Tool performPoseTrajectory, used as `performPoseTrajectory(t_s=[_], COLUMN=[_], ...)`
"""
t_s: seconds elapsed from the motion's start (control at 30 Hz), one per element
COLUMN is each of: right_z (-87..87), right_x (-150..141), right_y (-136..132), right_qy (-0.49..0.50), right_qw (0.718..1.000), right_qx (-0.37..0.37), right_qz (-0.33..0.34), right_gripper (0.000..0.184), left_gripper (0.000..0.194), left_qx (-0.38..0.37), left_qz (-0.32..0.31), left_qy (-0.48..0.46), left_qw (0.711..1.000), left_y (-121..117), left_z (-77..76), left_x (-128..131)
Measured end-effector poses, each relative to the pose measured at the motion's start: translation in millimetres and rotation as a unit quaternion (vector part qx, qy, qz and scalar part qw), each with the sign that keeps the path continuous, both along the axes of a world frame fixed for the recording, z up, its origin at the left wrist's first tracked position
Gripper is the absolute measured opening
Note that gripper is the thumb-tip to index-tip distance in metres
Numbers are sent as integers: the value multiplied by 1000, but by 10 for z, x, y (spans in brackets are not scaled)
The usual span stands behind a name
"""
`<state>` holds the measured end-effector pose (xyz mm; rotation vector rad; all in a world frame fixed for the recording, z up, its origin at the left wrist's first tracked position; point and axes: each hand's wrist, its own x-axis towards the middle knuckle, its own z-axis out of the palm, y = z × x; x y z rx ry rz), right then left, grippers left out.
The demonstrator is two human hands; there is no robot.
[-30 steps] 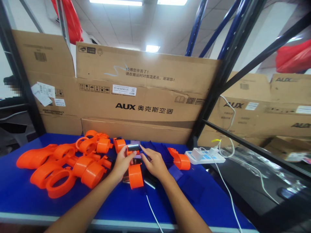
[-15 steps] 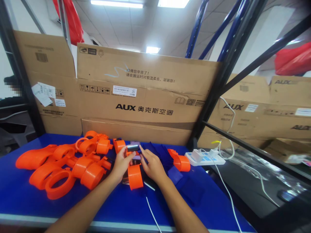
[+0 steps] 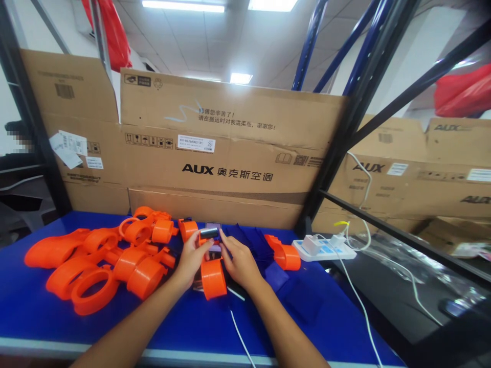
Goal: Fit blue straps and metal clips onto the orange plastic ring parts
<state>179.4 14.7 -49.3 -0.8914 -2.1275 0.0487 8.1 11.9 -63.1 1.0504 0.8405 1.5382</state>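
Observation:
My left hand [image 3: 191,258] and my right hand [image 3: 240,262] meet over the middle of the blue table [image 3: 46,317]. Between their fingertips they pinch a small dark cylinder with a shiny band [image 3: 209,233]. Just below it stands an orange plastic ring piece [image 3: 213,279], between my wrists. Both hands have their fingers closed on the small cylinder from either side. A dark flat device lies under the hands, mostly hidden.
A heap of orange plastic ring parts [image 3: 99,255] fills the table's left. Another orange part [image 3: 286,254] lies right of my hands beside dark blue cloth pieces [image 3: 276,273]. A white power strip [image 3: 324,248] with cables sits at the right. Cardboard boxes [image 3: 230,153] wall the back.
Almost nothing has moved; my right hand has drawn slightly closer to the small cylinder, and the view has shifted a little.

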Motion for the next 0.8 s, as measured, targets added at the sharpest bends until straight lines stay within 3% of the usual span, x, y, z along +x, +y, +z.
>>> performPoseTrajectory(t_s=[0.13,0.27,0.4,0.5,0.67,0.8], right_z=[51,74,125,189,266,265], right_x=[22,82,113,91,50,55], right_y=[-37,-57,-23,-18,-67,-66], right_qy=[52,121,220,267,263,267], right_qw=[998,991,971,950,927,917], right_qx=[-32,-58,-93,-151,-239,-266], right_qz=[11,-9,17,55,122,129], right_gripper=[52,56,45,42,40,43], left_gripper=[47,72,87,88,78,76], left_qx=[-34,-56,-64,-74,-87,-88], left_qz=[-55,-123,-144,-152,-173,-161], left_qy=[-62,-99,-108,-107,-99,-95], left_qw=[996,986,982,980,976,979], left_y=[-34,-130,-207,-220,-206,-190], left_z=[41,147,208,189,139,139], left_x=[11,38,67,86,105,105])
